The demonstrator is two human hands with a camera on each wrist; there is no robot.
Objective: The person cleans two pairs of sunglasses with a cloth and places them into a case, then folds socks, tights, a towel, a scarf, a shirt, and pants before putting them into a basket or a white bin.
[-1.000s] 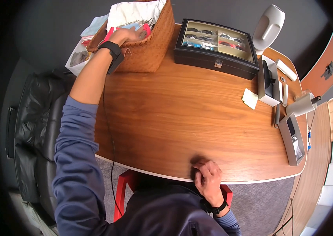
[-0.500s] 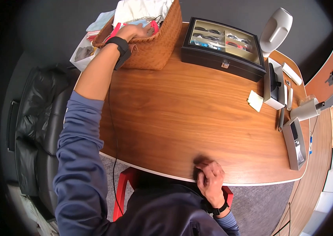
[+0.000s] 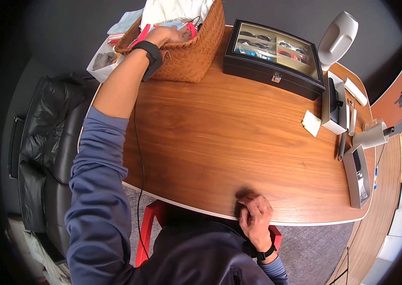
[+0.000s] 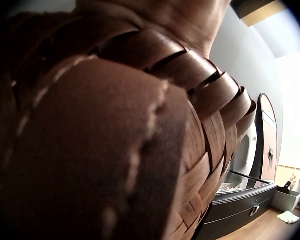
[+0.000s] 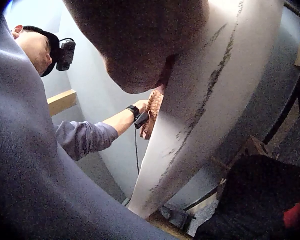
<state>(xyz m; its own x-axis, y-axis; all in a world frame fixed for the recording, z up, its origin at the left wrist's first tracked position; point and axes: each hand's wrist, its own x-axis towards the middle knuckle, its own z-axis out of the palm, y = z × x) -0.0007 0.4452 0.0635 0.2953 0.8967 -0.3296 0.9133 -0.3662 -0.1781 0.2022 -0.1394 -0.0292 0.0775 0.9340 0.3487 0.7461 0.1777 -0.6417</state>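
At the upper left of the head view, the left hand reaches over the rim of a brown woven basket. Its fingertips are down among the contents, near a red item and a white cloth, and whether they hold anything cannot be told. In the left wrist view the basket's weave fills much of the frame below the hand. The right hand rests at the table's front edge, fingers loosely curled, with nothing seen in it.
A black glasses case with a clear lid stands right of the basket. Beyond it are a white stand, two open boxes and a white cup. A pale paper lies nearby. A black cable crosses the table's left side.
The head view has shifted, so the basket and table objects appear farther right. The left hand stays in the basket with little change, and the right hand remains at the table edge.
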